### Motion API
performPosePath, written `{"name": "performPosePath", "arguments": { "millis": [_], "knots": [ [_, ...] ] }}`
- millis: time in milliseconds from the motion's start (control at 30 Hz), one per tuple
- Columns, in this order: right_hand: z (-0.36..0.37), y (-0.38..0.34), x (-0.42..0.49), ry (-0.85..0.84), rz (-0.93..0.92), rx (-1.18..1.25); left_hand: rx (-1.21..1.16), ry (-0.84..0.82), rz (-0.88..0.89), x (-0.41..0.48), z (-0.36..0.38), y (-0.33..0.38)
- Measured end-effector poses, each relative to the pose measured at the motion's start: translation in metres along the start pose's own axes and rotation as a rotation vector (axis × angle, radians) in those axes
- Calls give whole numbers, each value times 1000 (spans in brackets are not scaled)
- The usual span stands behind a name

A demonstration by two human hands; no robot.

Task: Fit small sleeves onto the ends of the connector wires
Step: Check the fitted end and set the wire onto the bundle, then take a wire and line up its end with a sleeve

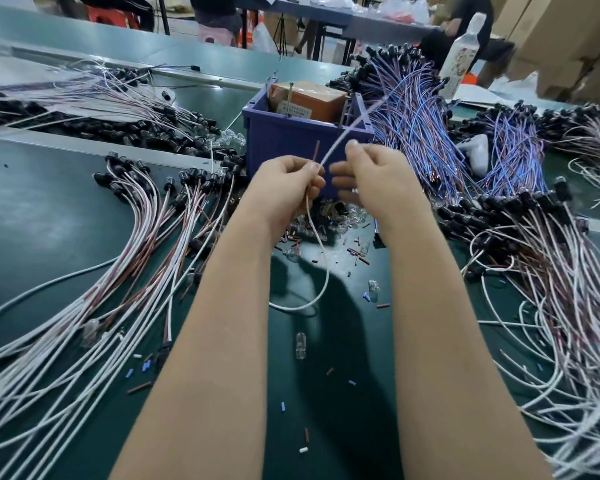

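Note:
My left hand (284,185) pinches a pair of thin wires at chest height: a white wire (347,131) that runs up and to the right, and a red-brown wire end (316,151) that sticks straight up. The white wire also loops down to the green table (317,271). My right hand (371,171) is just right of the left, fingers curled, thumb and forefinger pinched together near the white wire; whether a sleeve sits between them is hidden. Small red, blue and white sleeves (357,256) lie scattered on the table below my hands.
A blue bin (291,140) with an orange box stands right behind my hands. Bundles of wires with black connectors lie at left (146,237) and right (534,258), blue-purple ones (413,109) behind. Small glass bulbs (300,344) lie loose. A bottle (465,53) and people stand at the back.

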State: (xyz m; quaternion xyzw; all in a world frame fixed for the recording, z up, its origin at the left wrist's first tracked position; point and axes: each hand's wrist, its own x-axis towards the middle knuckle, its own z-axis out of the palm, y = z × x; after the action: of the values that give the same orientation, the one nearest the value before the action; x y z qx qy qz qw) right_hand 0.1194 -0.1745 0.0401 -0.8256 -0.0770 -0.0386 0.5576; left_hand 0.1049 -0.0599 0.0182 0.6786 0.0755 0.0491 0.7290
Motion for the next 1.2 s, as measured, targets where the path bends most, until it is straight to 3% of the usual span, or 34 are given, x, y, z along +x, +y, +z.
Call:
{"name": "performPosePath", "arguments": {
  "millis": [100,167,300,500,667,867,1000,1200],
  "knots": [
    [12,1,4,132,-51,223,144,-101,-9,-3,2,0],
    [17,7,7,195,-54,172,262,-116,13,-5,3,1],
    [21,17,11,177,-30,66,556,96,81,3,-2,-2],
    [20,19,9,119,-17,-41,418,351,138,5,-12,-2],
    [18,19,7,136,-43,-81,310,402,240,3,-11,5],
    [17,16,6,177,-70,-113,358,323,252,4,-8,8],
    [17,17,7,202,-81,-135,490,234,238,6,-4,7],
    [18,18,7,194,-94,-142,677,227,225,7,1,4]
  ]
}}
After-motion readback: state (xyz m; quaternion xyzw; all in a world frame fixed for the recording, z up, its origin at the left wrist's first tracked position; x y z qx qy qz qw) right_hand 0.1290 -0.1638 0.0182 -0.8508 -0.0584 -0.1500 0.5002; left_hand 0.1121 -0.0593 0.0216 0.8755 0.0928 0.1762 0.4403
